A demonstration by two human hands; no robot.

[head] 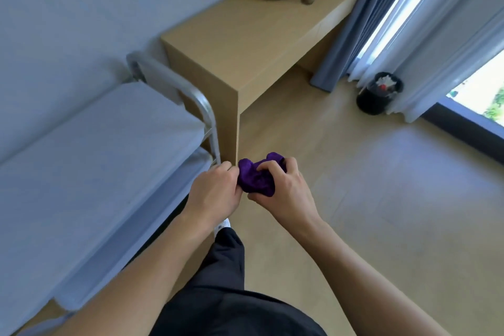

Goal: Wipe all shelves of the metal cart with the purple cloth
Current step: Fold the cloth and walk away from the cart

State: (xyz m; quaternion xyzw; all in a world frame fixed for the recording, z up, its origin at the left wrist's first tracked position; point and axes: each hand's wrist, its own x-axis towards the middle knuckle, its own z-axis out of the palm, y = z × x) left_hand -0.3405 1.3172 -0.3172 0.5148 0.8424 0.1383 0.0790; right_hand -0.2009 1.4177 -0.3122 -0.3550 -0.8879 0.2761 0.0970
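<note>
Fingers (268, 168) of the right hand (283, 194) are curling down over the top of the purple cloth (255, 181), thumb pressing in from below, so the cloth is sitting bunched in that fist. Beside it, the left hand (214, 194) is pinching the near edge of the same cloth with its fingertips drawn together. Both hands are closed on the one wad, held in the air in front of the person's body, above the pale wooden floor (381, 199).

To the left of the hands the metal cart (109, 158) is standing along the wall, and the left hand is the nearer one, hovering just beside the cart's corner upright. Its long axis is running from the lower left, close to the person, away toward the wooden desk (245, 43). The top shelf is looking flat, smooth and dull grey with a rolled lip; a second shelf is showing below it, and a curved tubular handle (174, 84) is rising at the far end. Lower shelves, if any, are hidden.

By contrast the cloth is looking soft, plush and crumpled. Judging from this, no wiping is under way yet, and the cloth would need carrying leftward onto the top shelf.
</note>
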